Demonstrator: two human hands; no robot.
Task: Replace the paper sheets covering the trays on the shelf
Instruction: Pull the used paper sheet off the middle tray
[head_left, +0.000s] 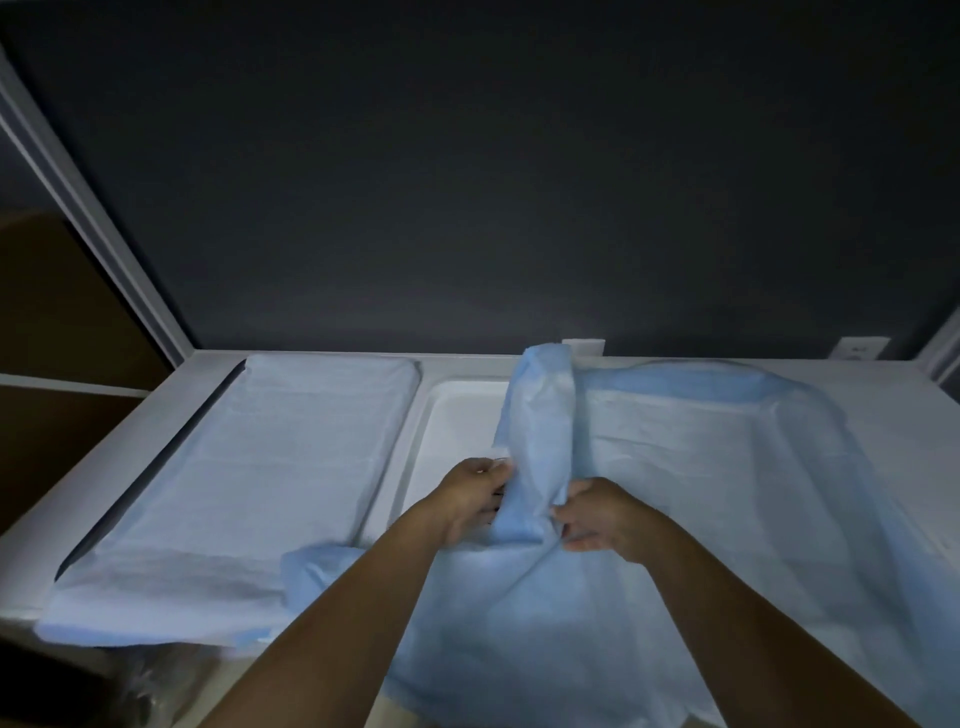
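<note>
A light blue paper sheet (691, 467) lies over the right tray, and its left part is bunched into a raised fold (540, 415). My left hand (475, 501) grips that fold from the left. My right hand (602, 512) pinches it from the right. The lifted fold bares the left part of the white tray (457, 415). To the left, another tray stays fully covered by a flat pale blue sheet (260, 467). The sheet's front part hangs over the shelf edge below my arms.
The white shelf (904, 415) bears both trays against a dark wall (467, 182). A white upright post (98, 223) stands at the left and another at the far right. Two small white plates (860, 347) sit on the wall behind the shelf.
</note>
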